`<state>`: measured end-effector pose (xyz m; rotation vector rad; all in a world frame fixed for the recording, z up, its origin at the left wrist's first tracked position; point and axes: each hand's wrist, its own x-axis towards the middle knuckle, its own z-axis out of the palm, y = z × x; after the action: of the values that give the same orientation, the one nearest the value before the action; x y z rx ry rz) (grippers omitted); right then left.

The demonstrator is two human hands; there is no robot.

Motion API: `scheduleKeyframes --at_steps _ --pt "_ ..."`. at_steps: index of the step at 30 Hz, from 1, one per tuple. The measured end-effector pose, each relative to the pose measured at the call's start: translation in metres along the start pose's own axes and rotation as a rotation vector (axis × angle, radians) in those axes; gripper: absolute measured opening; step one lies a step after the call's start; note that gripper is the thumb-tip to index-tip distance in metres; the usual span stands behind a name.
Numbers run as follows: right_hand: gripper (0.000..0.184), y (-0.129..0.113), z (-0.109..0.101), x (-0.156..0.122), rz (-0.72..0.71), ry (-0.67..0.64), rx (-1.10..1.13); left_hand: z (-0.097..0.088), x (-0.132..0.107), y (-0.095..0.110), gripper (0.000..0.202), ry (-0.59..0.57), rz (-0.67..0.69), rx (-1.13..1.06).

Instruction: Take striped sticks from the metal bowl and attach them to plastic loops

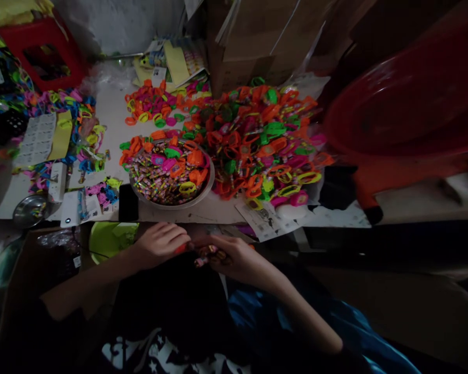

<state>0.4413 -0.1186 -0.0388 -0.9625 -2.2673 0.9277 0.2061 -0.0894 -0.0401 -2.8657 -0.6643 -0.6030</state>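
My left hand point(161, 243) is closed over an orange plastic piece point(182, 248), most of it covered by the fingers. Its fingertips nearly meet those of my right hand point(234, 254), which is curled around several small wrapped candies point(207, 256) in patterned wrappers. Both hands are just off the table's front edge, above my lap. Beyond them on the table stands a round bowl point(171, 206), filled with the same kind of small wrapped pieces. Orange, pink, green and yellow plastic toy watches point(197, 158) lie on top of these.
A large heap of toy watches point(253, 140) spreads right of the bowl. A black phone point(128, 202), a power strip point(57, 182) and a small metal bowl point(30, 212) lie left. A green basin point(99, 241) sits below the edge. A red basin point(405, 104) stands right, cardboard boxes point(257, 47) behind.
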Motion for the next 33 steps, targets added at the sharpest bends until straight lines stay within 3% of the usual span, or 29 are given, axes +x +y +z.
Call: scheduleKeyframes --at_steps 5,10,25,29,33 --pt "0.03 -0.011 -0.007 -0.003 -0.13 0.07 -0.044 -0.018 0.009 0.001 0.024 -0.014 0.0 -0.047" --pt "0.03 -0.013 -0.006 0.001 -0.154 0.072 -0.051 -0.021 0.007 0.001 0.017 -0.078 -0.074 -0.107" --pt "0.034 -0.018 -0.012 0.017 -0.004 -0.162 -0.109 -0.017 0.004 -0.01 0.006 -0.289 -0.093 -0.263" --pt "0.029 -0.013 -0.004 0.021 0.071 -0.094 -0.059 -0.017 0.0 -0.011 0.011 -0.263 -0.136 -0.197" --pt "0.026 -0.01 0.004 0.023 0.111 0.003 0.042 -0.023 -0.001 -0.007 0.019 -0.196 -0.091 -0.001"
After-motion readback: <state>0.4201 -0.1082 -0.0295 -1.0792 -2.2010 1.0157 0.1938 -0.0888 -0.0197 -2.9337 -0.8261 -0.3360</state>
